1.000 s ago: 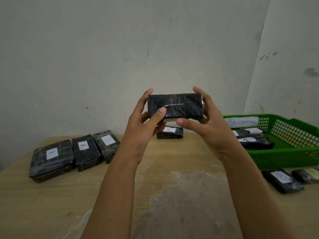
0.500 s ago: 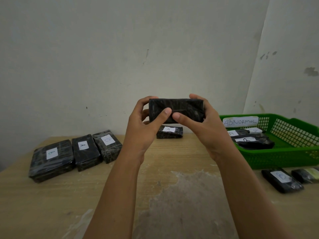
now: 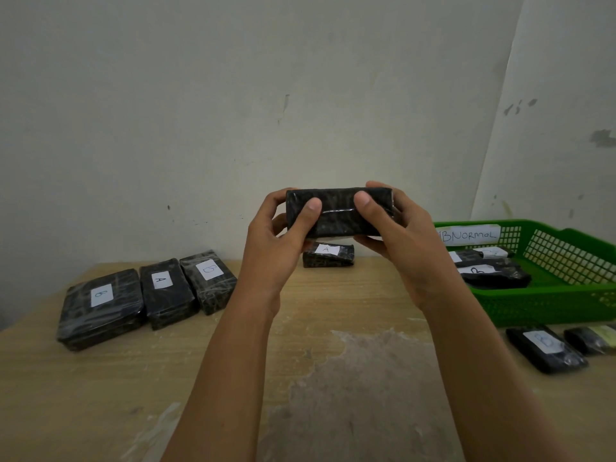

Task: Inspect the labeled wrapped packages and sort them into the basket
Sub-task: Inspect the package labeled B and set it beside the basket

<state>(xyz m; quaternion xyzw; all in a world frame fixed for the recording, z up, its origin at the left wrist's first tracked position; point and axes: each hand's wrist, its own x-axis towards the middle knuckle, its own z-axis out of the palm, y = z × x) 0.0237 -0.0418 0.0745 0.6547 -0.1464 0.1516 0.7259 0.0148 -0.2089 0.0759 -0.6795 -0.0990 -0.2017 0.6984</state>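
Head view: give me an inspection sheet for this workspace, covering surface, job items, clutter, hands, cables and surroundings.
Surface: wooden table, with a worn grey patch in the near middle.
Job's things: held package, label not visible; left row of three, labels look like B, A, B; back package labeled A; basket with a sign, holding several packages; two front packages on the table before the basket.
Clutter: nothing seen.
Grippers: left hand and right hand both grip the held package at its ends, above the table.
Cables: nothing seen.
Surroundings: plain wall with scuff marks.
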